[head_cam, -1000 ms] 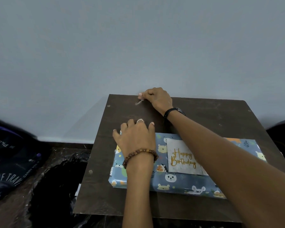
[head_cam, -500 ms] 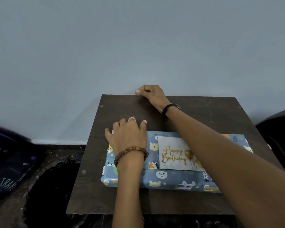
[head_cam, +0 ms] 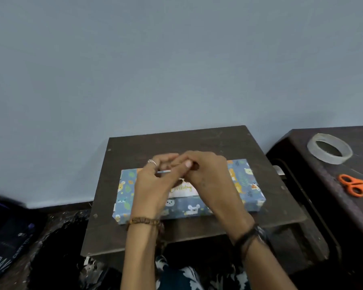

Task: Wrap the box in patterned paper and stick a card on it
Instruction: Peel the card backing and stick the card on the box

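On the dark wooden table [head_cam: 197, 141]: one wrapped box [head_cam: 247, 189], card [head_cam: 181, 190] on its top face, both hands gathered above it.

Box in blue animal-print paper lies flat near the table's middle, long side toward the person; the white card with gold lettering shows only as a strip between the wrists. Left hand [head_cam: 153, 185], ring and bead bracelet, formerly flat on the box's left end, is now lifted with fingers curled, pinching a small pale strip [head_cam: 164, 172], probably tape. Right hand [head_cam: 205, 176], formerly reaching to the table's far edge, has come back to meet the left, fingertips closed on the same strip. Side table [head_cam: 323, 174] at right, newly in view: tape roll [head_cam: 329, 151], orange scissors [head_cam: 353, 185]. Dark bag [head_cam: 6, 243] at lower left.
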`<action>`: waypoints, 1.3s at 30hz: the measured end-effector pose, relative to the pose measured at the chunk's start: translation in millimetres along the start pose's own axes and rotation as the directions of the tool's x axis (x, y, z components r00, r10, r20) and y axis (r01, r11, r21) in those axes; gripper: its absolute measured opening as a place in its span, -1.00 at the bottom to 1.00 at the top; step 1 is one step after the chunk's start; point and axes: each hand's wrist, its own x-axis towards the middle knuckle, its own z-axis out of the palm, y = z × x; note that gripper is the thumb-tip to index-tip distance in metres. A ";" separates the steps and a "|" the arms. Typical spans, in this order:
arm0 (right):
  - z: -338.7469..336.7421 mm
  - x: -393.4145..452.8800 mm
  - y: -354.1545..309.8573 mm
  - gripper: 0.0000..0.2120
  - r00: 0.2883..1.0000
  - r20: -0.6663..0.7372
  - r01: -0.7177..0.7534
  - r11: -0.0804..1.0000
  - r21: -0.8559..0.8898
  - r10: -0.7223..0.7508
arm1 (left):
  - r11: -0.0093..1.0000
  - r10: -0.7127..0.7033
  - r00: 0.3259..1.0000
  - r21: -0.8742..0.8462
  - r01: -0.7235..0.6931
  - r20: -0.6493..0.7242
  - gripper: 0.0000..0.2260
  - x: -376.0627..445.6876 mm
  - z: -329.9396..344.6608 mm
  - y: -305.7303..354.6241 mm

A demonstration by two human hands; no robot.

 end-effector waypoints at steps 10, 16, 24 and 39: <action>-39.7 -116.3 -42.5 -0.64 0.981 -0.079 -0.148 0.946 0.288 0.178 | 0.925 -0.095 0.987 -0.377 0.038 -0.132 -0.87 -130.3 17.2 3.0; -41.1 -165.3 -65.6 -0.74 0.978 0.051 -0.189 0.757 0.626 0.202 | 0.889 -0.115 0.963 -0.458 -0.009 -0.244 -0.87 -174.4 5.8 11.4; -47.2 -202.5 -87.6 -0.85 0.915 -0.033 -0.185 0.492 0.851 0.401 | 0.905 -0.095 0.991 -0.423 0.049 -0.089 -0.92 -207.7 -0.6 21.0; -42.2 -215.4 -97.4 -0.87 0.912 -0.136 -0.093 0.519 0.850 0.386 | 0.846 -0.122 0.985 -0.506 0.167 0.120 -0.82 -230.3 -6.3 28.7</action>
